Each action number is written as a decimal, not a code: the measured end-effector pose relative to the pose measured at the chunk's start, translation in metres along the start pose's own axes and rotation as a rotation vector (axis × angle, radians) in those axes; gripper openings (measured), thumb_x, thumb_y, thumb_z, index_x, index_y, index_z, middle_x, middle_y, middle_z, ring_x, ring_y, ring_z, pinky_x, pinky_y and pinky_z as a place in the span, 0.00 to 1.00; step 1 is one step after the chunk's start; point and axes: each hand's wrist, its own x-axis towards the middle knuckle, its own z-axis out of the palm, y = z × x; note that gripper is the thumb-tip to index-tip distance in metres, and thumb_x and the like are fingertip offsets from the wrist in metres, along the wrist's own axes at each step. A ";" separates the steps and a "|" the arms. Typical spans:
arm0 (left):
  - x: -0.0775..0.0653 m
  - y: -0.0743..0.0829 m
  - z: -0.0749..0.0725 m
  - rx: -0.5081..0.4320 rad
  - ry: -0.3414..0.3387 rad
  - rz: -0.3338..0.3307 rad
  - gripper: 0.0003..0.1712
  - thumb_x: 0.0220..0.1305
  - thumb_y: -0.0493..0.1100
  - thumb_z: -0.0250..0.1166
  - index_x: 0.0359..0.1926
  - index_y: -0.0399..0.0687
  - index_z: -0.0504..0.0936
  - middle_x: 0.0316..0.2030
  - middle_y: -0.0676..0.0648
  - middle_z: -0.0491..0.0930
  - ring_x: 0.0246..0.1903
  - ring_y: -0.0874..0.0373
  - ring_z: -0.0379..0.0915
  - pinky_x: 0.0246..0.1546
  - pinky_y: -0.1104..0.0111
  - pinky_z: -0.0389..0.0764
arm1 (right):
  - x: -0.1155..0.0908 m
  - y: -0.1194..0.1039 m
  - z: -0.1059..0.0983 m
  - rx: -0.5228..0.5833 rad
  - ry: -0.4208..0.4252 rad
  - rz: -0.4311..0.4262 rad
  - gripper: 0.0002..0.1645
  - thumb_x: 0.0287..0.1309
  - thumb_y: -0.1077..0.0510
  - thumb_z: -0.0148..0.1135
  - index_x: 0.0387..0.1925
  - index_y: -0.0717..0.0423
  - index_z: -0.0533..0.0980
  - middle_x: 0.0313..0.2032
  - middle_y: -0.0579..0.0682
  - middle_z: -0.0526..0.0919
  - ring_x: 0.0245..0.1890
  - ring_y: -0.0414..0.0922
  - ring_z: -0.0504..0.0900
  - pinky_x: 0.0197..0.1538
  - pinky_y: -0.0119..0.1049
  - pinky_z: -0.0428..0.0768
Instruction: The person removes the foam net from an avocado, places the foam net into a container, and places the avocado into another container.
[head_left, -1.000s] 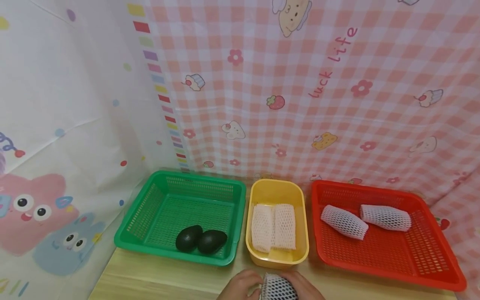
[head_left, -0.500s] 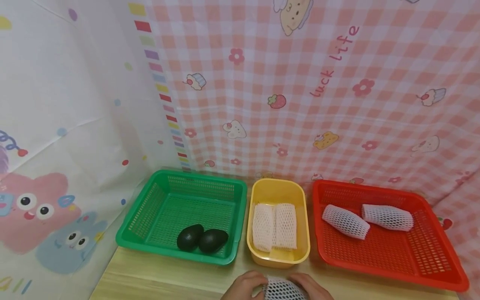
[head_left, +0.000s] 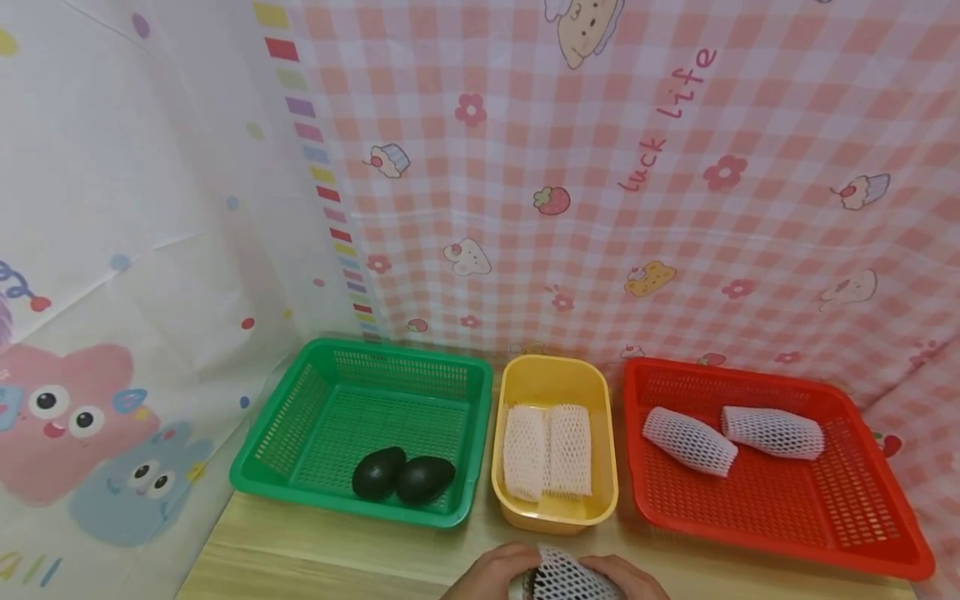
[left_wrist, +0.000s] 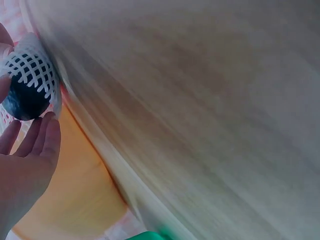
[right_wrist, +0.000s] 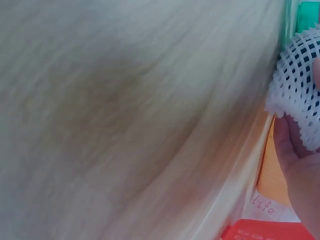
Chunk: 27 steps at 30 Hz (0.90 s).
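Note:
At the near edge of the head view, both hands hold a white foam net sleeve [head_left: 570, 577] with a dark avocado inside. My left hand [head_left: 491, 573] is at its left end, and my right hand [head_left: 626, 577] grips the right side. In the left wrist view the avocado [left_wrist: 26, 100] shows its bare rounded end out of the net, and the left fingertips [left_wrist: 46, 122] touch it. The right wrist view shows the net [right_wrist: 300, 80] stretched over the dark fruit, with the right thumb and fingers around its gathered end.
A green basket [head_left: 300, 492] with two bare avocados [head_left: 424, 481] stands at left. Two flat net sleeves [head_left: 571, 450] lie in the yellow bin [head_left: 555, 517] in the middle. At right, a red basket [head_left: 750, 508] holds two netted avocados [head_left: 690, 442]. A checked curtain hangs behind.
Both hands and the netted avocado have shifted slightly right over the second. The sleeve now tilts, and a dark gap shows at its left end. Baskets and bin stay put.

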 end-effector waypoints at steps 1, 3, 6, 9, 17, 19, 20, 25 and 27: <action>0.000 0.004 -0.002 -0.021 -0.001 -0.004 0.33 0.67 0.59 0.72 0.68 0.55 0.79 0.64 0.55 0.77 0.64 0.63 0.72 0.63 0.64 0.76 | 0.001 0.003 0.000 0.026 -0.008 -0.003 0.30 0.59 0.51 0.78 0.59 0.58 0.80 0.53 0.46 0.85 0.52 0.33 0.80 0.51 0.32 0.81; -0.001 0.017 -0.010 -0.052 -0.008 -0.013 0.33 0.67 0.59 0.72 0.69 0.55 0.78 0.64 0.54 0.77 0.64 0.63 0.72 0.64 0.64 0.76 | -0.001 0.018 0.004 0.077 -0.015 -0.001 0.29 0.59 0.53 0.78 0.60 0.55 0.80 0.53 0.45 0.85 0.52 0.33 0.80 0.51 0.31 0.80; -0.001 0.035 -0.021 -0.076 -0.018 -0.028 0.33 0.66 0.56 0.73 0.69 0.54 0.78 0.65 0.53 0.77 0.64 0.63 0.71 0.63 0.65 0.76 | -0.003 0.043 0.013 0.102 -0.002 0.004 0.27 0.59 0.53 0.77 0.60 0.49 0.82 0.52 0.41 0.86 0.51 0.33 0.81 0.51 0.30 0.80; 0.001 0.043 -0.027 -0.090 -0.046 -0.078 0.35 0.65 0.55 0.75 0.70 0.53 0.78 0.66 0.53 0.76 0.65 0.63 0.70 0.64 0.65 0.75 | -0.002 0.033 0.009 0.131 0.004 0.013 0.24 0.60 0.56 0.76 0.58 0.52 0.84 0.51 0.36 0.85 0.50 0.31 0.81 0.49 0.29 0.80; 0.005 0.005 -0.006 -0.134 -0.089 -0.154 0.39 0.64 0.59 0.75 0.73 0.56 0.74 0.70 0.55 0.72 0.68 0.64 0.66 0.68 0.65 0.71 | 0.000 -0.010 0.000 0.180 0.049 0.055 0.15 0.64 0.62 0.68 0.51 0.62 0.85 0.46 0.36 0.88 0.46 0.31 0.83 0.45 0.29 0.81; 0.006 0.000 -0.002 -0.107 -0.093 -0.161 0.39 0.65 0.60 0.74 0.72 0.54 0.75 0.69 0.55 0.72 0.67 0.65 0.66 0.67 0.66 0.72 | 0.001 -0.013 0.001 0.177 0.052 0.085 0.12 0.66 0.62 0.67 0.48 0.61 0.86 0.43 0.36 0.88 0.43 0.30 0.83 0.43 0.30 0.81; 0.006 -0.001 -0.002 -0.099 -0.095 -0.163 0.39 0.65 0.59 0.74 0.72 0.53 0.75 0.69 0.55 0.72 0.66 0.66 0.67 0.66 0.66 0.72 | 0.001 -0.014 0.001 0.171 0.054 0.099 0.10 0.67 0.61 0.66 0.47 0.60 0.87 0.42 0.36 0.89 0.41 0.30 0.83 0.42 0.30 0.81; 0.006 0.018 -0.013 -0.057 -0.088 -0.137 0.36 0.65 0.57 0.74 0.70 0.50 0.77 0.66 0.53 0.74 0.64 0.65 0.68 0.64 0.67 0.74 | 0.003 -0.018 0.000 0.166 0.032 0.142 0.09 0.70 0.58 0.65 0.46 0.57 0.87 0.40 0.35 0.88 0.39 0.30 0.82 0.40 0.30 0.81; 0.005 0.028 -0.019 -0.031 -0.082 -0.125 0.36 0.65 0.56 0.75 0.69 0.49 0.77 0.66 0.52 0.75 0.64 0.64 0.69 0.64 0.66 0.74 | 0.002 -0.016 0.000 0.157 0.022 0.132 0.10 0.70 0.58 0.65 0.46 0.57 0.86 0.41 0.35 0.88 0.40 0.30 0.82 0.41 0.30 0.81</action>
